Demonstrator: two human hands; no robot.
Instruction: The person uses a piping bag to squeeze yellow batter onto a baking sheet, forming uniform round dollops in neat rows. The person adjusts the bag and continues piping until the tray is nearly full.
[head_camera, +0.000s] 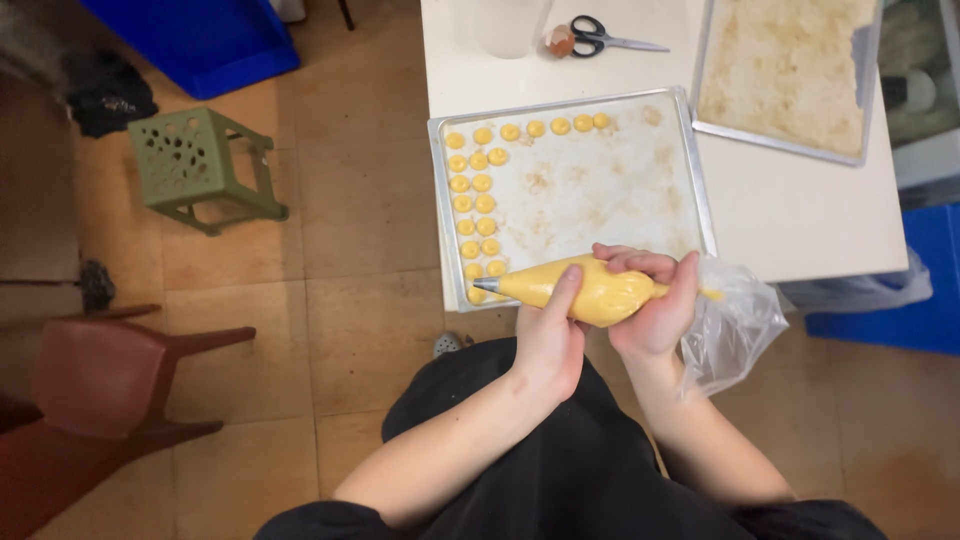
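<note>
A clear piping bag (590, 291) full of yellow batter lies across both my hands, its metal tip pointing left over the near left corner of a metal baking tray (690, 175). My left hand (548, 340) supports the bag from below near the tip, thumb up along it. My right hand (655, 300) squeezes the back of the bag, with loose plastic trailing to the right. Several small round yellow dollops (478, 185) sit in two columns down the tray's left side and in a row along its far edge.
A second lined tray (790, 70) sits at the far right of the white table (800, 215). Scissors (600, 38), an eggshell (560, 40) and a clear container (510, 25) lie at the back. A green stool (200, 165), red chair (100, 385) and blue bins (200, 35) stand on the floor.
</note>
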